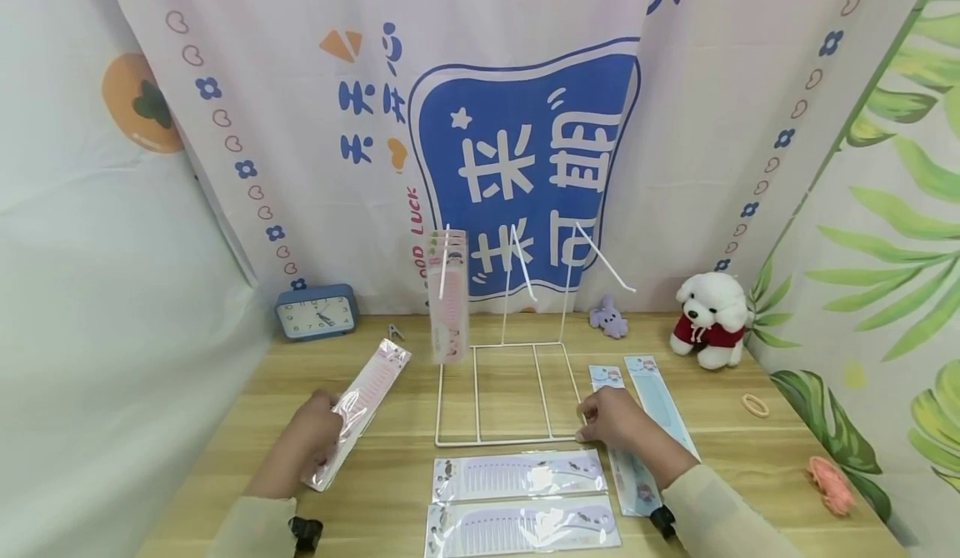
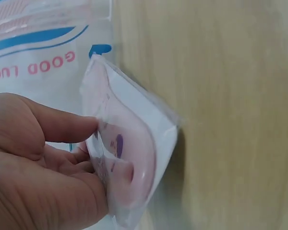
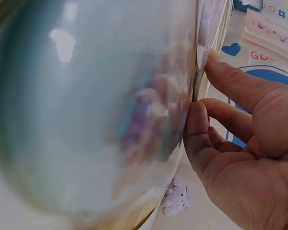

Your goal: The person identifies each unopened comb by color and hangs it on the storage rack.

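My left hand (image 1: pixel 324 425) holds a pink comb in a clear packet (image 1: pixel 358 412) by its lower half, lifted slantwise off the wooden table (image 1: pixel 390 500). Up close, thumb and fingers (image 2: pixel 72 127) pinch the packet's end (image 2: pixel 132 153). My right hand (image 1: pixel 600 418) rests at the front right corner of the white wire rack (image 1: pixel 510 396), its fingertips (image 3: pixel 198 112) touching the edge of a blurred blue comb packet (image 3: pixel 96 110). More pink comb packets (image 1: pixel 448 300) hang on the rack's left hook. Two purple comb packets (image 1: pixel 519 475) lie in front of the rack.
Blue comb packets (image 1: pixel 654 396) lie right of the rack. At the back stand a blue clock (image 1: pixel 315 311), a small clip (image 1: pixel 395 331), a purple plush (image 1: pixel 609 318) and a white dog plush (image 1: pixel 711 318). A hair tie (image 1: pixel 755 405) and a pink item (image 1: pixel 831 485) lie at the right.
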`<state>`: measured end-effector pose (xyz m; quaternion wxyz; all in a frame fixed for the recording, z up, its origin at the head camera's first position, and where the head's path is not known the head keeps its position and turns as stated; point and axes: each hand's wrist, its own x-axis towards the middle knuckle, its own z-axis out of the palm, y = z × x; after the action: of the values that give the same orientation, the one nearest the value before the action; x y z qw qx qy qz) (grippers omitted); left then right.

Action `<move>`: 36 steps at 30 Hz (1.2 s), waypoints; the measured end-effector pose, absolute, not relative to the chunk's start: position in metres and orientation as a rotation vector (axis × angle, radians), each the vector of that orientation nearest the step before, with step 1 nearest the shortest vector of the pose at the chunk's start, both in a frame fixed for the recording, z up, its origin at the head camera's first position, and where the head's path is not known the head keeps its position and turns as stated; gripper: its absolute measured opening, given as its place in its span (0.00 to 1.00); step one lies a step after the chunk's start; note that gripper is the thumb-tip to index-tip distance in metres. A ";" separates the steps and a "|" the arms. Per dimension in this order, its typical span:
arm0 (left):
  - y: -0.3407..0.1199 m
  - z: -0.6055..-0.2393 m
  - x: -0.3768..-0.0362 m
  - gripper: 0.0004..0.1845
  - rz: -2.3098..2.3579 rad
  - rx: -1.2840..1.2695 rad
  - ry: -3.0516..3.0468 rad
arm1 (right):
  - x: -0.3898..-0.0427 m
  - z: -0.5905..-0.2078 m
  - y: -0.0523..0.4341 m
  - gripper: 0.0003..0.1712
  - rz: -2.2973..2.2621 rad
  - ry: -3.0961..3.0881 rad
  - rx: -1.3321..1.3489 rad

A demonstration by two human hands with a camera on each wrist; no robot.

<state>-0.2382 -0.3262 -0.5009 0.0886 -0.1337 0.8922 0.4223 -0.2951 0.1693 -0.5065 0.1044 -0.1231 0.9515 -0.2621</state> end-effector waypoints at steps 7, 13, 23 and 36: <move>-0.346 -0.497 -0.240 0.21 1.242 -0.376 2.740 | -0.294 -0.507 0.169 0.11 -0.761 2.809 -0.365; -0.349 -0.494 -0.241 0.21 1.459 -0.443 2.595 | -0.293 -0.509 0.169 0.13 -0.777 2.804 -0.392; -0.340 -0.476 -0.233 0.14 2.069 -0.032 2.263 | -0.294 -0.503 0.168 0.18 -0.753 2.800 -0.336; -0.295 -0.441 -0.220 0.05 1.947 0.782 2.298 | -0.296 -0.504 0.168 0.20 -0.757 2.796 -0.328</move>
<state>-0.2204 -0.2950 -0.4412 0.0149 0.2514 0.7385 0.6255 -0.2955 0.1678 -0.5042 0.1132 -0.1119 0.9529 -0.2580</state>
